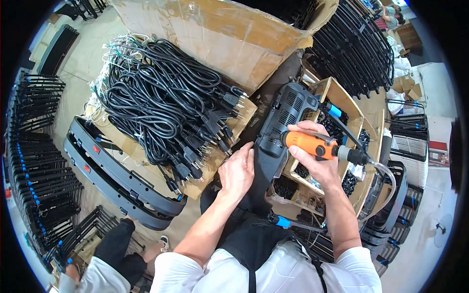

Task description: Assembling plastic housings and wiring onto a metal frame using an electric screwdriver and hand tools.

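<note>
My right hand [316, 155] is wrapped round an orange air screwdriver [310, 143] with a dark collar and a pale hose at its rear. The tool's front end points left, at the lower part of a black vented plastic housing [289, 113]. Where the tip meets the housing is hidden. My left hand [236, 168] lies against the dark work surface [265, 168] just below and left of the housing, its fingers extended and partly out of sight. Close to its left side, a large bundle of black power cords [166, 105] has its plugs toward me.
Right of the housing, a wooden tray [337, 90] holds black small parts. A tall cardboard box [215, 36] stands behind the cords. Curved grey-black covers [122, 180] lie at left. Racks of black frames [44, 161] line the left side. Another person's sleeve [102, 273] shows lower left.
</note>
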The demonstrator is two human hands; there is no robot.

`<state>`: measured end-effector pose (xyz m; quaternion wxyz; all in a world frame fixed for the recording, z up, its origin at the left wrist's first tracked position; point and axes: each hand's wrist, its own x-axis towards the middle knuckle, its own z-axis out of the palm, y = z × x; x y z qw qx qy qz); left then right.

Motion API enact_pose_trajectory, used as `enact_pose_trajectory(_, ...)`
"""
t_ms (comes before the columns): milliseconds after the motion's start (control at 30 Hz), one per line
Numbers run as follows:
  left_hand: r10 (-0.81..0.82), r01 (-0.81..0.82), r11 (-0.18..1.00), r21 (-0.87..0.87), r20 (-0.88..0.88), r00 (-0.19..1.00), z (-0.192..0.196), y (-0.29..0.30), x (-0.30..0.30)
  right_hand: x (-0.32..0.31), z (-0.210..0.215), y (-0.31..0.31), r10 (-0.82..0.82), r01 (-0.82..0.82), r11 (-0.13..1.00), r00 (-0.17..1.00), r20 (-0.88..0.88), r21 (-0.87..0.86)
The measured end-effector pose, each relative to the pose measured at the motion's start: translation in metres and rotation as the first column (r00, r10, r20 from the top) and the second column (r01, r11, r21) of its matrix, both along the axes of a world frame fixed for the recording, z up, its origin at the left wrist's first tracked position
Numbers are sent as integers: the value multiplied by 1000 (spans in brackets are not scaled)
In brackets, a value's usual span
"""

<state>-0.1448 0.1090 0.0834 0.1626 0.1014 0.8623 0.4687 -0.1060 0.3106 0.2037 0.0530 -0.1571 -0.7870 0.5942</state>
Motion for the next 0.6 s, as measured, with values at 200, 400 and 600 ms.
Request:
enact_pose_trajectory(200, -108, 69, 987, -143, -285, 952, -20, 5, 3, -8, 0, 4, 29, -31, 999, 999, 43, 43)
enact_pose_trajectory(400, -113, 81, 988, -129, -265, 958, -22, 10, -2, -9, -4, 5, 30, -32, 998, 999, 45, 44)
enact_pose_trajectory(600, -100, 78, 993, -88, -273, 957, -24, 10, -1, -10, -7, 4, 33, -37, 998, 997, 74, 44)
